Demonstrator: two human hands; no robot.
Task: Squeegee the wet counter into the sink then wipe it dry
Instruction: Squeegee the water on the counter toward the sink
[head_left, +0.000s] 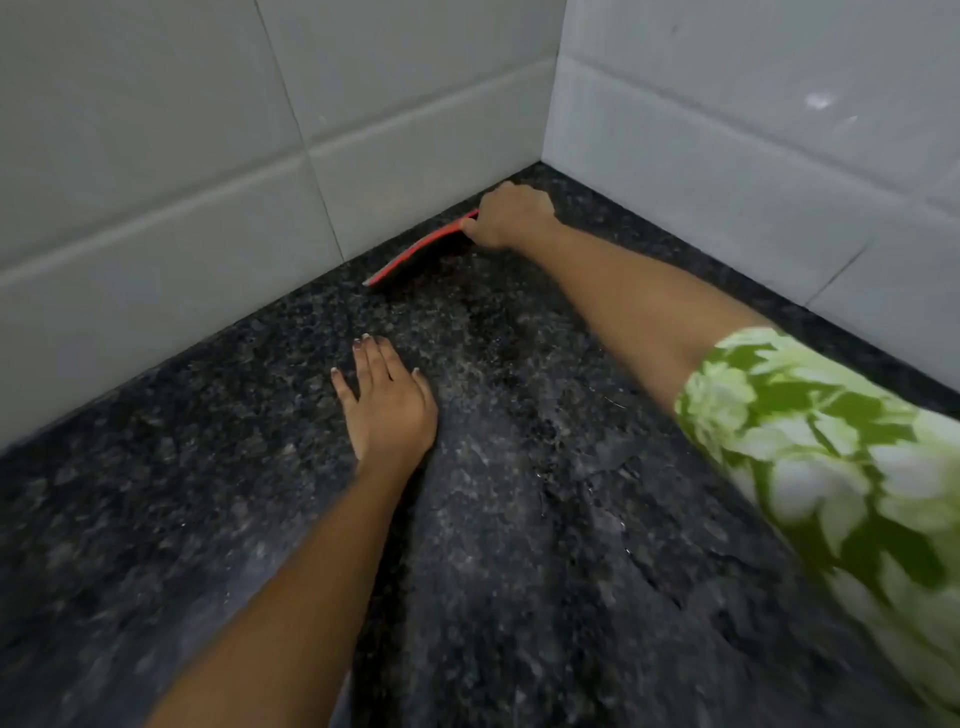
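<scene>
A dark speckled granite counter (519, 519) fills the view, with a film of water and beads across its middle. My right hand (511, 215) reaches into the far corner and is shut on a red squeegee (415, 254). The squeegee's blade lies along the foot of the back wall, edge down on the stone. My left hand (387, 400) rests flat on the counter nearer to me, fingers spread, holding nothing. The sink is out of view.
White tiled walls (208, 156) meet at the corner just behind the squeegee and close off the counter at the back and the right. A green floral sleeve (831, 457) covers my right upper arm.
</scene>
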